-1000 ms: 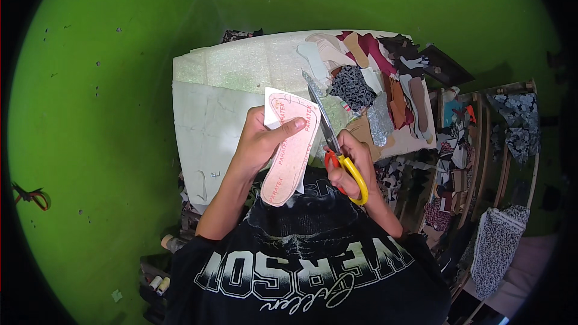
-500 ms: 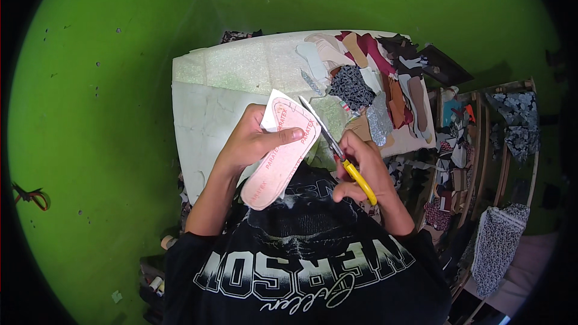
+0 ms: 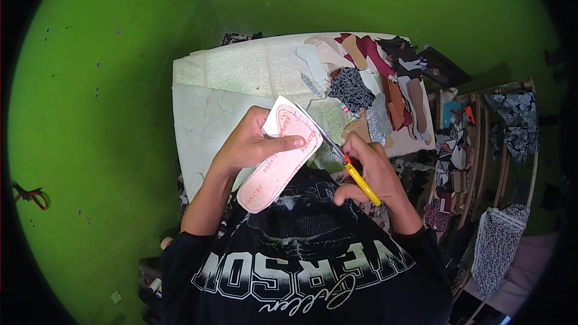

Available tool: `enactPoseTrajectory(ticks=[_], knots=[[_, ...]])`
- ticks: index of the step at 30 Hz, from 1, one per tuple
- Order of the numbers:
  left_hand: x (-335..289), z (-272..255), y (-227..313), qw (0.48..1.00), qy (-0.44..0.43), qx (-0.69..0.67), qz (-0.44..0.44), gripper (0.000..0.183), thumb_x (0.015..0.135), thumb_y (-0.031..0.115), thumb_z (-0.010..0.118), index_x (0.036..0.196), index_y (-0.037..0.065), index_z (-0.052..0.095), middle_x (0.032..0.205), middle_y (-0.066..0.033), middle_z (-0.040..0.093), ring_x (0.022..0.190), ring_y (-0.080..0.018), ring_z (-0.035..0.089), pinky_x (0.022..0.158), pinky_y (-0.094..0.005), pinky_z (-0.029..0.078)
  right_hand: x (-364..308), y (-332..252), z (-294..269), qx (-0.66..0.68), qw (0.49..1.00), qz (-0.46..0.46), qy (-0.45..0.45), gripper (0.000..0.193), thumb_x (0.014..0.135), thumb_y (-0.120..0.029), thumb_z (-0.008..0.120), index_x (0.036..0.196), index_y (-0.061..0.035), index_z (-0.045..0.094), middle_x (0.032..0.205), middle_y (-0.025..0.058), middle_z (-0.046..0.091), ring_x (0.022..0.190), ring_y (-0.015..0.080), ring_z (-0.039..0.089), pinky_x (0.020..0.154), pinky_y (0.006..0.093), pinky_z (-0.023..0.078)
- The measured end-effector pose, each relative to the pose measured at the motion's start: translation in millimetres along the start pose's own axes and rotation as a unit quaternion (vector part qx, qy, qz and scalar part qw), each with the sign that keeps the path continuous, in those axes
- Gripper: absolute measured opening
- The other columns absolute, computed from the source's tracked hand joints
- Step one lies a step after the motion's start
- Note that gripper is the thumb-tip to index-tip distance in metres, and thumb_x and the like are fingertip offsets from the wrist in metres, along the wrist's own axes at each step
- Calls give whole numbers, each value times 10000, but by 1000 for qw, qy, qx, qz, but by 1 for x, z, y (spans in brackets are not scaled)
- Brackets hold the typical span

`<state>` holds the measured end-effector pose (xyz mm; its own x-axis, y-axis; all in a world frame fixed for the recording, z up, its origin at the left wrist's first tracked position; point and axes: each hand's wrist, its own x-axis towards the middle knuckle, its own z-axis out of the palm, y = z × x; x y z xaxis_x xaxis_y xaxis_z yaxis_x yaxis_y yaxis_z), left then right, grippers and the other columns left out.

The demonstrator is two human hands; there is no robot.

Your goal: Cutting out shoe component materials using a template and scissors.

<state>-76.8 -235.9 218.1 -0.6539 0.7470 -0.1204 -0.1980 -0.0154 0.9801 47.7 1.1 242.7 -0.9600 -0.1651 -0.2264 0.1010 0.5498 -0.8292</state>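
My left hand (image 3: pixel 256 141) pinches a pinkish shoe insole (image 3: pixel 256 188) with red print, its thumb lying flat across the upper part. White material sticks out past the insole's top and upper left edge, and a line is drawn around the shape. In my right hand (image 3: pixel 373 171) is a pair of scissors (image 3: pixel 360 182) with yellow handles. Their metal blades point up and to the left, along the insole's upper right edge. Whether the blades bite into the material at this instant is hard to make out.
Beyond my hands stands a table with a whitish covering (image 3: pixel 241 60). On its right lie a dark patterned fabric piece (image 3: pixel 350 88), a glittery grey piece (image 3: pixel 379 120) and several insole-shaped cutouts. A wooden rack (image 3: pixel 478 162) with fabric scraps is at the right, beside green walls (image 3: pixel 120 114).
The insole has shifted slightly down and left in my left hand. The scissors have dropped a little, and their blades look closer together than before.
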Motion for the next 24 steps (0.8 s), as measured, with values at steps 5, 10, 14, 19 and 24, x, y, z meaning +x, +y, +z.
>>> enactPoseTrajectory(ticks=[5,10,14,19,24], knots=[[-3,0,8,1000,-17,-3,4,189,824,113,770,952,-17,718,807,-59,714,679,-76,630,599,-239,494,1,8,-5,1,1000,-23,4,946,440,-558,929,1047,-32,429,670,99,491,591,281,465,594,359,411],[-1,0,8,999,-34,16,14,192,810,100,774,946,-22,716,817,-64,716,690,-81,634,606,-238,493,3,1,-5,4,991,-128,29,953,437,-565,927,1050,-30,431,685,111,519,605,291,503,615,371,434],[0,-4,8,999,-46,13,-10,197,816,115,775,953,-16,722,823,-62,720,700,-77,637,623,-245,500,1,-3,-11,-15,998,-60,-22,954,434,-583,923,1041,-29,439,666,112,517,599,287,522,610,374,445],[-2,-6,14,999,-43,8,-4,199,815,117,776,953,-14,722,821,-59,719,709,-81,640,634,-243,500,-1,4,-10,4,1000,-13,-4,963,419,-616,911,1018,-30,437,639,104,502,567,267,500,584,369,437],[-1,-3,17,999,-49,13,-4,213,806,134,785,947,-13,720,819,-57,719,703,-83,640,634,-246,500,4,1,-11,-15,995,-98,10,996,425,-611,912,1068,-20,434,690,115,533,597,318,532,600,385,446]])
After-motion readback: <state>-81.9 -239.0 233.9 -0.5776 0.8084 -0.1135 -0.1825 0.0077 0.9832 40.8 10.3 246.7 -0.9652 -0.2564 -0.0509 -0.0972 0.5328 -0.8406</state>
